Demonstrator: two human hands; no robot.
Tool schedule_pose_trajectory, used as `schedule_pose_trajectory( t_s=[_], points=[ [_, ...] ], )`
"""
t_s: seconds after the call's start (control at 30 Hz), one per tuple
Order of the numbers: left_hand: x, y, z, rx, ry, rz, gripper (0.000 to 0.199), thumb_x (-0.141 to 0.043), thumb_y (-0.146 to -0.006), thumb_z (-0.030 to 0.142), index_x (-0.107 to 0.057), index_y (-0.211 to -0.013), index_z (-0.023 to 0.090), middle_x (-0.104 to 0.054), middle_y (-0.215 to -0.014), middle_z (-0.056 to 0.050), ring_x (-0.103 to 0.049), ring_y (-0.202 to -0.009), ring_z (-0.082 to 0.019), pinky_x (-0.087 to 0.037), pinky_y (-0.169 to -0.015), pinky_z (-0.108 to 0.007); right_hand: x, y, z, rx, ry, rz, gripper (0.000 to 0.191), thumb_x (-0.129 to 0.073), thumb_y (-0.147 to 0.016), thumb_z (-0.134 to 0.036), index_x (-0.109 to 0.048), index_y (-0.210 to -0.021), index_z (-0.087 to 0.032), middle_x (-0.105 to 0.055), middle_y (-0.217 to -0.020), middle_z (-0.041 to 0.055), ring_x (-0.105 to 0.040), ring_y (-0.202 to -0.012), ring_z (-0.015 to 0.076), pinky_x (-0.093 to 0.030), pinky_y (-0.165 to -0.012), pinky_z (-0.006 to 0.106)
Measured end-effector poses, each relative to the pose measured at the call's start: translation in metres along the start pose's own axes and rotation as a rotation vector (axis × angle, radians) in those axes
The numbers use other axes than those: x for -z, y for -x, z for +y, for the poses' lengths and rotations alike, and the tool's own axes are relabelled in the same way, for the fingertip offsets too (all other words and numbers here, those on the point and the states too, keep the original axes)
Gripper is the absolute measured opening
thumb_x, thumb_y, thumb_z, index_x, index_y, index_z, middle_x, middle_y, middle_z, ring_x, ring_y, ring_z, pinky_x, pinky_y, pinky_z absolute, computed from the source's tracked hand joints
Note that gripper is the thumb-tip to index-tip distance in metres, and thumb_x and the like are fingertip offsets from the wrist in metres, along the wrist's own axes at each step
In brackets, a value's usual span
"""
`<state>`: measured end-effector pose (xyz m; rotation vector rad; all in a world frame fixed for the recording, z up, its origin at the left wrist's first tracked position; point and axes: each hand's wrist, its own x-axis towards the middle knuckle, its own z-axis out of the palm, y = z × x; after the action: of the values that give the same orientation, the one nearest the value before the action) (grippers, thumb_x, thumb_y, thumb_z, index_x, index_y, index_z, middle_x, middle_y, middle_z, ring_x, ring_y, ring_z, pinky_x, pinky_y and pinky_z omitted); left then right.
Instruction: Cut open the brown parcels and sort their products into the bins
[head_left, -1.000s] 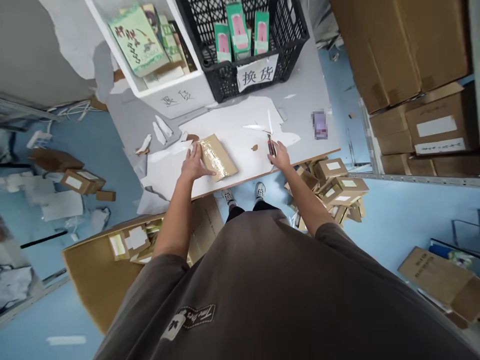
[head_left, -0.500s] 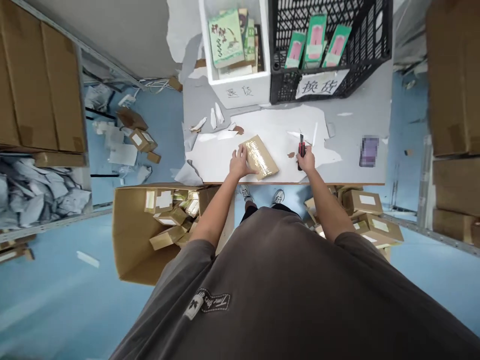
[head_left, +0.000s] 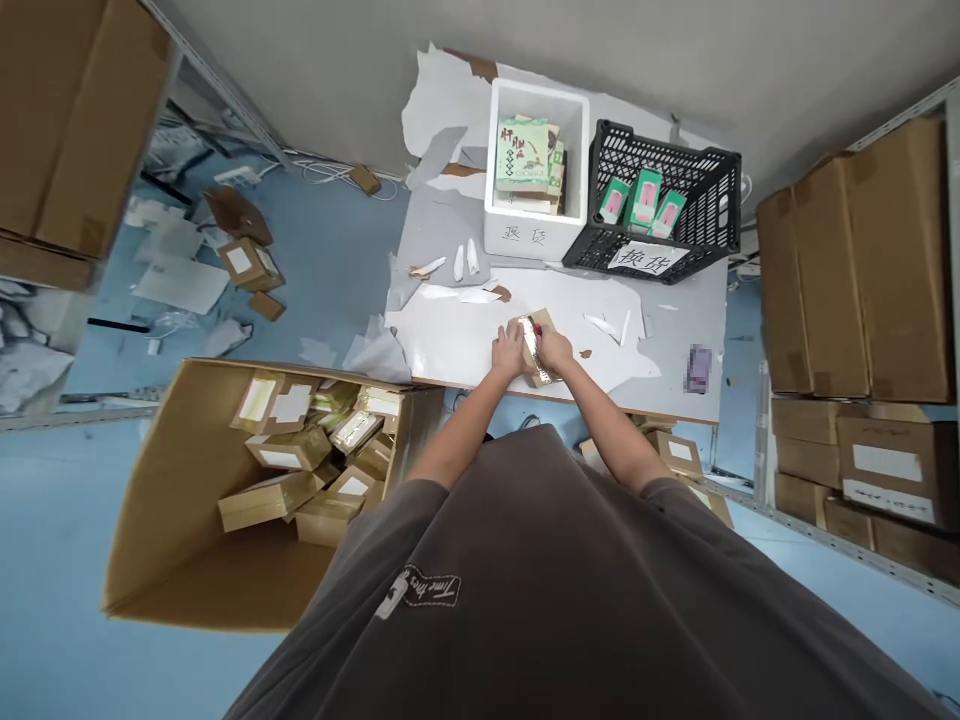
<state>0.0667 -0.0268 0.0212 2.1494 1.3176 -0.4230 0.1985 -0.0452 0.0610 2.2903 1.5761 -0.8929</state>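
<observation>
A small tan package [head_left: 541, 377] with shiny tape lies near the front edge of the white-covered table [head_left: 450, 335]. My left hand [head_left: 510, 350] holds its left side, thumb toward the near end. Closed around the red and black utility knife [head_left: 538, 329], my right hand [head_left: 555, 352] is over the package's right side. Most of the knife is hidden by the hand, and its blade cannot be made out against the tape.
Behind the hands stand a white foam box [head_left: 534, 236] with green boxes and a black crate [head_left: 660, 262]. Paper scraps [head_left: 465, 260] and a purple phone-like item [head_left: 698, 369] lie on the table. A large carton [head_left: 165, 480] of parcels stands at the lower left.
My right hand has moved left with the knife, from the bare tabletop onto the package. The camera view has shifted and turned, showing more of the carton and the right shelf.
</observation>
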Motion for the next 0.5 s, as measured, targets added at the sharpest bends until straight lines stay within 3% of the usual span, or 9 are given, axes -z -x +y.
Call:
schedule_pose_trajectory(
  t_s=[0.17,0.27,0.4,0.5],
  points=[
    [0.004,-0.002,0.001,-0.02,0.006,0.011,0.131,-0.089,-0.08,0.056,-0.015,-0.184,0.024,-0.013,-0.191,-0.012,-0.017,-0.172,-0.046,-0.037,-0.132,-0.056,-0.012,0.004,-0.021,-0.094,-0.02,-0.001,0.063,-0.052,-0.113,-0.045,-0.044,-0.164,-0.01,-0.075,-0.14,0.0278,-0.073,-0.133,0.0359,-0.051,-0.112,0.043],
    [0.008,-0.001,-0.001,-0.034,-0.008,0.003,0.122,-0.085,-0.084,0.051,-0.018,-0.183,0.027,-0.015,-0.19,-0.011,-0.018,-0.171,-0.045,-0.037,-0.132,-0.056,-0.019,0.005,-0.023,-0.109,-0.066,0.004,0.067,-0.05,-0.114,-0.053,-0.041,-0.166,-0.012,-0.074,-0.141,0.0275,-0.073,-0.132,0.0359,-0.051,-0.113,0.044],
    [0.013,0.001,-0.005,-0.043,-0.03,0.008,0.114,-0.081,-0.088,0.055,-0.021,-0.183,0.031,-0.018,-0.19,-0.009,-0.021,-0.17,-0.046,-0.037,-0.131,-0.059,-0.026,0.006,-0.018,-0.124,-0.08,-0.001,0.061,-0.04,-0.118,-0.043,-0.036,-0.168,-0.008,-0.074,-0.141,0.0275,-0.072,-0.133,0.0338,-0.051,-0.111,0.041],
    [0.014,0.001,-0.005,-0.022,-0.052,-0.005,0.117,-0.084,-0.087,0.055,-0.021,-0.182,0.03,-0.018,-0.19,-0.009,-0.023,-0.169,-0.045,-0.039,-0.13,-0.056,-0.023,0.003,-0.016,-0.111,-0.077,-0.03,0.064,-0.05,-0.115,-0.041,-0.035,-0.168,-0.008,-0.073,-0.142,0.0283,-0.072,-0.133,0.0331,-0.051,-0.11,0.04]
  ],
)
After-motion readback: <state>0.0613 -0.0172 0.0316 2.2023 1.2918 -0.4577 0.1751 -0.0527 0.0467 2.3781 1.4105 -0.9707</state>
